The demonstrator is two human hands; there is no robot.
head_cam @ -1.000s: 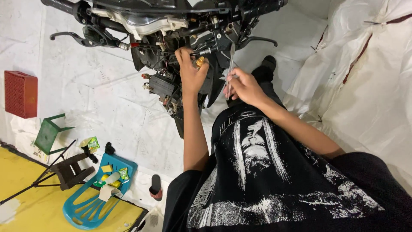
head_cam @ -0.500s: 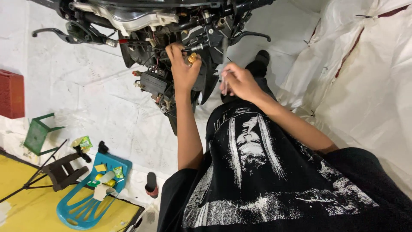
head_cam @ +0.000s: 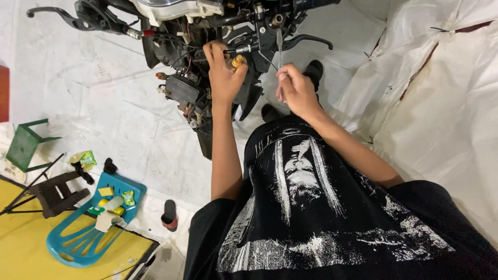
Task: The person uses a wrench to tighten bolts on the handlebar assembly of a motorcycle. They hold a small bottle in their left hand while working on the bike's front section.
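Motorcycle (head_cam: 207, 31), stripped of its front covers, is standing on the white floor (head_cam: 104, 103) straight ahead of me, its handlebars spreading left and right across the top of my view and its wiring and black battery box (head_cam: 179, 89) showing bare below them. I am leaning over it in my black printed shirt (head_cam: 301, 207). Off to my left, a blue plastic chair seat (head_cam: 83, 228) is lying flat and holding small yellow and green packets, with a dark stool (head_cam: 54, 192) and a green stool (head_cam: 23, 145) just beyond it. My left hand (head_cam: 223, 72) is reaching into the steering area, its fingers curling closed around a brass-coloured fitting (head_cam: 237, 61) next to a dark rod. My right hand (head_cam: 293, 88) is hovering just beside it, its fingertips pinching shut on a thin metal tool (head_cam: 279, 46) that is pointing up toward the bracket under the right brake lever (head_cam: 306, 39).
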